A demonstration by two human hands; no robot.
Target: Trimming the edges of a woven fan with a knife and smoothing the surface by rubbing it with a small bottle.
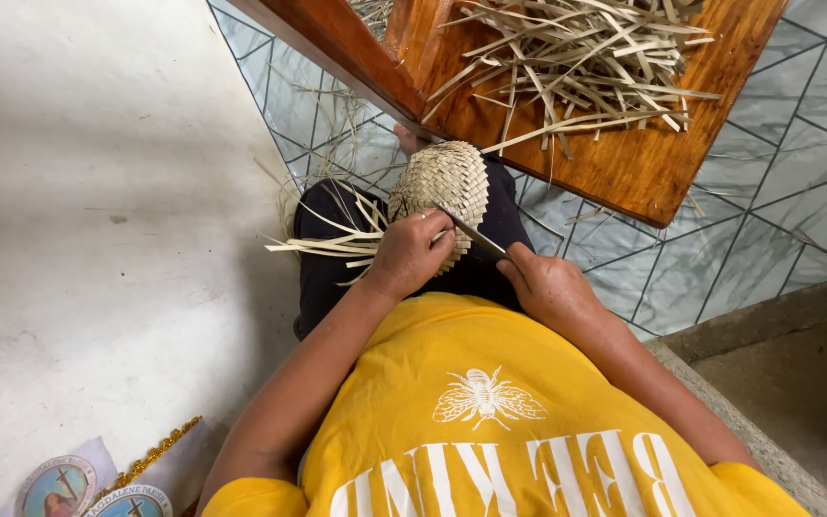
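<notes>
**Two Hands and a Woven Piece**

While the person sits and looks down, both hands work close together over the lap. The left hand (412, 251) is closed around the near edge of the woven piece (442, 187), with the fingers curled over it. This woven piece is round, pale and made of flat straw strips that cross over and under each other. It rests on the lap, on the dark trousers (332, 268), just past the near corner of the wooden counter (624, 168).

The right hand (546, 284) is closed on a thin dark tool (476, 237). The tip of the tool touches the woven piece right beside the left hand's fingers. So the two hands are near each other, but each one grips its own thing.

Loose straw ends (323, 244) stick out from the woven piece toward the left, over the trousers.

On the brown counter lies a big pile of straw strips (586, 57). They spread every way, and some hang over the counter's near edge. A few thin strips lie on the tiled floor (777, 191) too.

The person wears a yellow shirt (490, 421) with white print. Near the bottom left corner of the view, some round picture cards (59, 488) lie beside a gold trim (150, 460).
</notes>
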